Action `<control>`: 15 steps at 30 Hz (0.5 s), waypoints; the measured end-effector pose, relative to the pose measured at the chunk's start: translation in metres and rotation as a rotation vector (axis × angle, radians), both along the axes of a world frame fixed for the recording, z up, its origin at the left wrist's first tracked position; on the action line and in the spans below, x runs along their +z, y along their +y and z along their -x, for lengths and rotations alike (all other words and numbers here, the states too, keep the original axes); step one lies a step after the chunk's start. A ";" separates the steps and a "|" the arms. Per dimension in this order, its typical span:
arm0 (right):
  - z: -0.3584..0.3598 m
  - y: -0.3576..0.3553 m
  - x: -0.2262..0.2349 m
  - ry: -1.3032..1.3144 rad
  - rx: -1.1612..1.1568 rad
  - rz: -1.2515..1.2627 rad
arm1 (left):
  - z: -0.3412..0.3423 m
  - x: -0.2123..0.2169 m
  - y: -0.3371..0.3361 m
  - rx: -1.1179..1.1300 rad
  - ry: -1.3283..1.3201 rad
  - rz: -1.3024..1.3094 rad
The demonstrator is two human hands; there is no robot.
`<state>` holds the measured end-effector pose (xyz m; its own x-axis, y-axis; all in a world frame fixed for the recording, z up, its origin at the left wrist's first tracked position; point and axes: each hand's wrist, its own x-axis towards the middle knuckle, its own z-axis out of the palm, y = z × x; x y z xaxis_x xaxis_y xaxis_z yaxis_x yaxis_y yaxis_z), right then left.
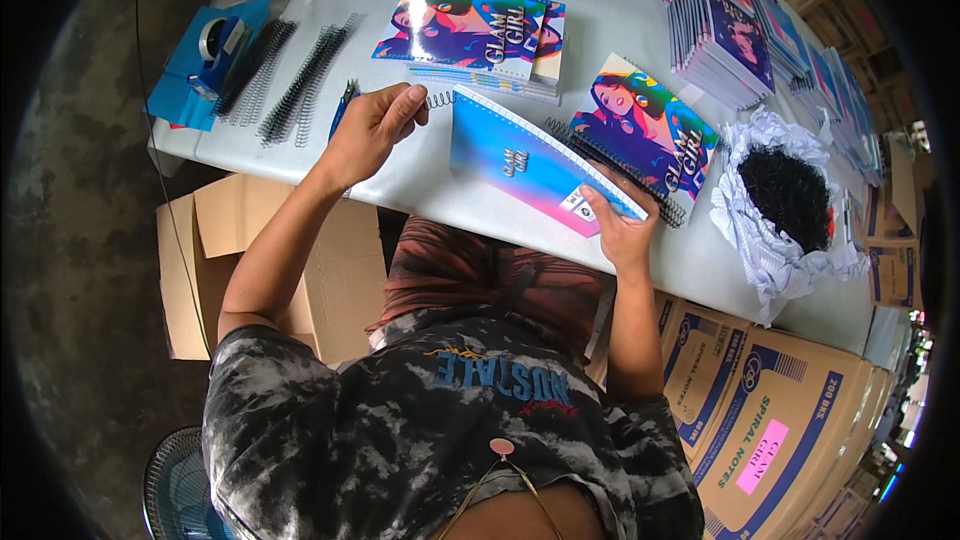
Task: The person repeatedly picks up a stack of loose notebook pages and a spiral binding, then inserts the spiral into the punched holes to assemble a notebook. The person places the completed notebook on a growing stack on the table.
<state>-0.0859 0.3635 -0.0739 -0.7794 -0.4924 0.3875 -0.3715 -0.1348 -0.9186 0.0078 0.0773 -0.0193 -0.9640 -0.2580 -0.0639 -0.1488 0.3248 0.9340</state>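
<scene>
My left hand point(375, 132) is closed in a pinch on one end of a black spiral binding coil point(440, 99). The coil reaches to the top left corner of an unbound notebook point(490, 145) with a blue-to-pink cover and a row of punched holes along its upper edge. Its lower right end is gripped by my right hand point(625, 227), thumb on the cover. Right behind it lies a notebook point(640, 115) with a colourful illustrated cover, and loose black coils point(655, 198) rest between the two. How far the coil is threaded I cannot make out.
A low stack of illustrated notebooks point(470, 30) lies farther back. Bundled black coils point(305, 80), blue pliers point(343, 108) and a tape dispenser point(215, 55) are at left. At right, crumpled paper point(745, 230) holds a dark tangle point(785, 198); notebook stacks point(720, 40) stand behind. Cartons point(780, 420) flank me.
</scene>
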 end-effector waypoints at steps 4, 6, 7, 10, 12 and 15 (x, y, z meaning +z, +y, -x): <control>0.002 -0.001 0.005 0.149 0.060 0.006 | 0.005 0.012 -0.005 -0.019 -0.182 -0.171; 0.005 -0.001 0.001 0.198 0.069 0.024 | 0.010 0.022 -0.009 -0.024 -0.276 -0.257; 0.005 -0.001 0.000 0.222 0.074 0.033 | 0.013 0.025 -0.011 -0.005 -0.290 -0.273; 0.004 0.000 0.003 0.176 0.072 0.003 | 0.016 0.034 -0.010 -0.007 -0.339 -0.291; 0.004 0.001 0.003 0.188 0.084 -0.001 | 0.017 0.037 -0.014 -0.048 -0.352 -0.329; 0.004 0.002 0.005 0.156 0.050 -0.006 | 0.021 0.025 -0.017 -0.248 0.291 0.067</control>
